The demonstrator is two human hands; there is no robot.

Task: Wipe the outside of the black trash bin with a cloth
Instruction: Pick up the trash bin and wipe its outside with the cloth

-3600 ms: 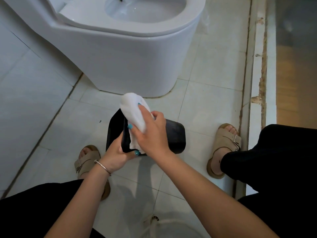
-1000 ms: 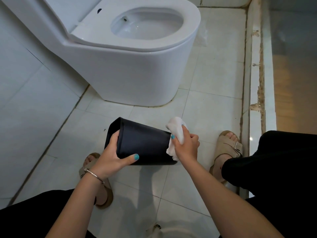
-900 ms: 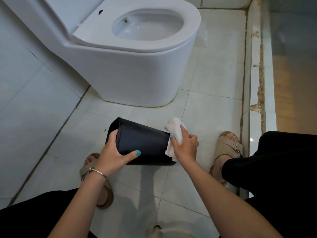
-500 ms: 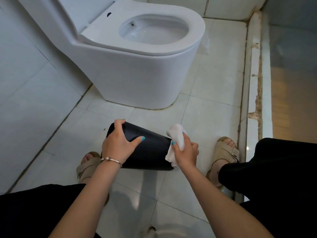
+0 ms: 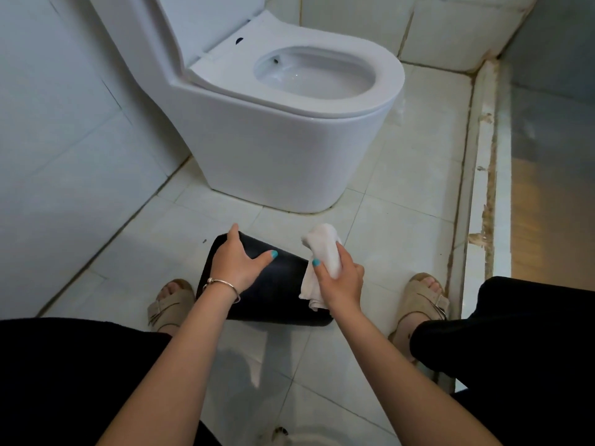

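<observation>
Between the person's two sandalled feet, on the pale tiled floor [image 5: 402, 239], the black trash bin [image 5: 277, 294] is held tipped on its side, its mouth turned to the left and its narrower base to the right. Half a second ago the left hand [image 5: 236, 263] gripped the bin from nearer the rim with the thumb hooked round the wall; now it lies flat over the upper side, fingers straight and reaching over the far edge, thumb spread out along the black surface. That reads as a steadying press, not a clamp, and I judge it frees the bin to be rolled so a fresh strip of wall comes up. The right hand [image 5: 338, 280] has stayed at the base end, its fingers curled round the bunched white cloth [image 5: 323, 252], thumb pinning it against the palm; the cloth's lower tail hangs against the bin's base end. The base end seems to be the part being worked, with the long side under the left palm probably next.

A white toilet [image 5: 289, 130], seat down and lid up, stands on the floor just behind the bin, apart from it. Grey wall tiles rise on the left. On the right runs a raised white threshold [image 5: 479, 175] with brownish, crumbling sealant along its edge. Beige sandals [image 5: 421, 300] flank the bin on either side, and a thin bracelet [image 5: 223, 284] circles the left wrist.
</observation>
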